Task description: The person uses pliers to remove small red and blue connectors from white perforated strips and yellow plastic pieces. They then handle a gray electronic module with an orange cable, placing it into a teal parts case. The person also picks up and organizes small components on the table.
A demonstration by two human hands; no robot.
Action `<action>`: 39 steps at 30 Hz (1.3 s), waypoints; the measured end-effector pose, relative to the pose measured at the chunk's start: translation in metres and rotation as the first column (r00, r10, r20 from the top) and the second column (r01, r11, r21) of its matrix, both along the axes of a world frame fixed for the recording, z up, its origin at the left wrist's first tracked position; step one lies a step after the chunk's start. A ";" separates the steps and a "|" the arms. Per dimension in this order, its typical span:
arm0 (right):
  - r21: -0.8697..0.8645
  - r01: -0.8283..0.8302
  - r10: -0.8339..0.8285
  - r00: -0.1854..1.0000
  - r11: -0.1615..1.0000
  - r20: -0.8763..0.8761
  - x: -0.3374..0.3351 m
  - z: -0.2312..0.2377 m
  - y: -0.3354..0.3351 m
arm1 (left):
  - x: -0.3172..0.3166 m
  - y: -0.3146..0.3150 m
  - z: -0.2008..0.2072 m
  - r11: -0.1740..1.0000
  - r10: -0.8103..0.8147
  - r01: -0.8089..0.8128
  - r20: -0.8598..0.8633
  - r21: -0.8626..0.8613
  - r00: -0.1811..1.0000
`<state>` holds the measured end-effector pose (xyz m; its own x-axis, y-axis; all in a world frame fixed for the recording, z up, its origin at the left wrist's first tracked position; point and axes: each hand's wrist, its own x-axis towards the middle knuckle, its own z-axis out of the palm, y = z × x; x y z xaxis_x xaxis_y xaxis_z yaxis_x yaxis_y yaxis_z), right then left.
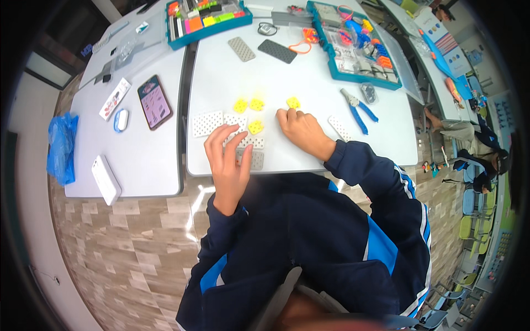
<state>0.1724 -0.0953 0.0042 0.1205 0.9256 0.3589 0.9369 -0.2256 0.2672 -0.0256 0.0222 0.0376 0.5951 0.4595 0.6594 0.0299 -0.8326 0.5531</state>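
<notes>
the white table (309, 66) on the right carries the work; a second white table (138, 160) stands just beside it on the left, with a narrow gap between them.

two teal parts trays sit at the far edge: one (205, 19) at the upper left filled with coloured bricks, the other (353, 44) at the upper right with mixed small parts.

on the left-hand table lie a phone (155, 102) with a lit screen, a white box (106, 180) near the front edge and a blue plastic bag (61, 146) hanging at the far left side.

blue-handled pliers (359, 110) lie to the right of the hands, long axis running diagonally, jaws toward the upper left, handles toward the lower right.

left hand (229, 163): fingers spread wide and flat, resting on a group of white perforated plates (207, 123) near the front edge of the table. the exposed plate lies flat, long axis running left to right. nothing is gripped.

right hand (301, 129): knuckles up, fingers curled down onto the table surface; whether they pinch anything cannot be told. a further white perforated strip (338, 128) lies just right of this hand, long axis diagonal.

two grey perforated plates (277, 51) lie further back, both angled.

four small yellow square blocks (255, 127) lie flat between and just beyond the hands; one (293, 102) sits just above the right fingertips.
</notes>
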 end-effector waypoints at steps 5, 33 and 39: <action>0.016 -0.113 0.113 0.992 0.994 -0.055 0.021 0.005 0.003 | 0.014 0.002 -0.008 0.998 -0.056 0.057 0.004 -0.031 0.998; -0.104 0.374 -0.375 0.927 0.921 0.013 0.309 0.038 0.124 | 0.020 0.007 -0.022 0.996 -0.065 0.063 -0.028 -0.056 0.998; -0.163 0.322 -0.335 0.940 0.933 -0.061 0.314 0.055 0.117 | 0.020 0.006 -0.024 0.996 -0.054 0.053 -0.020 -0.065 0.998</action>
<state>0.4867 0.0221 0.0591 0.4516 0.8705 0.1956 0.8379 -0.4891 0.2423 -0.0052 0.0282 0.0139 0.6338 0.4679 0.6160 -0.0014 -0.7957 0.6057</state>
